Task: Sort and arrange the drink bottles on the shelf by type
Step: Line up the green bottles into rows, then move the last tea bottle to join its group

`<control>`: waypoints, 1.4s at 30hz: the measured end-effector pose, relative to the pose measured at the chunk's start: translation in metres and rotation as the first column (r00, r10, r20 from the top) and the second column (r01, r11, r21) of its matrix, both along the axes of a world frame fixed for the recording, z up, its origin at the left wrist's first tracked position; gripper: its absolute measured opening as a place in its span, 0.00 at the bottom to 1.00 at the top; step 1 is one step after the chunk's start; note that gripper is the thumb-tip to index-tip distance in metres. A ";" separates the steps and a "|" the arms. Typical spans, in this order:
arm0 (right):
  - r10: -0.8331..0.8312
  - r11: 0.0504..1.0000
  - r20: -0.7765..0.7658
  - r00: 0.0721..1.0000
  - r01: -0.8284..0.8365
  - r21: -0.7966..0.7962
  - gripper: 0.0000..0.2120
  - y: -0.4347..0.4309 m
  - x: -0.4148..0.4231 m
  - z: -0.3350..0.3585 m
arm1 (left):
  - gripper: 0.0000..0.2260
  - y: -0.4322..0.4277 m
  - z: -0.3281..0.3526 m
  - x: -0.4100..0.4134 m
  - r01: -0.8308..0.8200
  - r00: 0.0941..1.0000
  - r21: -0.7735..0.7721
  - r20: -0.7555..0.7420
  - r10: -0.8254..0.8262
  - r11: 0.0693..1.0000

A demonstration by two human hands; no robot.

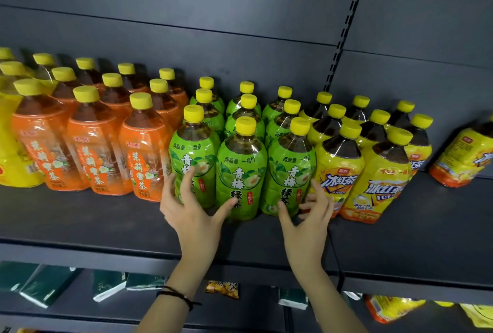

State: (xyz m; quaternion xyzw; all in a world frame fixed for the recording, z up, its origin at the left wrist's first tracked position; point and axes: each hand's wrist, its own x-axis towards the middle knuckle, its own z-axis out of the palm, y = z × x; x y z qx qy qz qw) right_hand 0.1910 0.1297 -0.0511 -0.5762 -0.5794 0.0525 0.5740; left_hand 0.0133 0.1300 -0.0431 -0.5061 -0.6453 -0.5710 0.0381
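Dark grey shelf (80,220) up front, and the green-label bottles (241,172) stand mid-shelf in three rows, yellow caps up. Left hand (192,212) is spread wide, fingertips on the front-left green bottle (193,156), thumb reaching to the middle one. Right hand (306,215) is loosely cupped, thumb on the front-right green bottle (289,172), fingers bent just beside it. Orange-label bottles (96,151) crowd the left, yellow-label bottles (373,172) the right, and a lone yellow bottle (464,156) sits tilted further right. Green packets (48,284) lie on the lower shelf (253,306).

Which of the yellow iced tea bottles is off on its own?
The tilted iced tea bottle at the far right; bare shelf separates it from the upright yellow block.
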 end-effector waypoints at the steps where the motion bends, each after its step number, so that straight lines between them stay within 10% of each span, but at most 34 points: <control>1: 0.000 1.000 0.002 1.000 0.000 0.008 0.35 0.000 0.000 -0.001 | 0.43 -0.001 -0.002 -0.006 -0.007 1.000 -0.023 -0.001 0.007 1.000; 14: -0.074 0.993 0.045 0.996 0.078 -0.086 0.24 0.007 0.001 0.004 | 0.47 0.006 0.000 -0.006 -0.018 0.995 -0.145 0.095 0.032 0.989; 22: 0.114 0.972 -0.061 0.992 -0.124 -0.201 0.07 -0.020 0.006 -0.004 | 0.11 -0.026 -0.014 -0.028 0.307 0.941 -0.224 0.213 -0.261 0.925; 30: 0.124 0.902 -0.177 0.976 -0.185 -0.390 0.12 -0.041 0.037 0.004 | 0.15 -0.040 -0.002 -0.036 0.466 0.871 -0.423 0.063 -0.488 0.777; 42: -0.006 0.929 -0.165 0.986 -0.055 -0.366 0.10 -0.086 0.251 0.021 | 0.13 -0.050 0.015 0.176 0.620 0.739 -0.378 -0.013 -0.674 0.687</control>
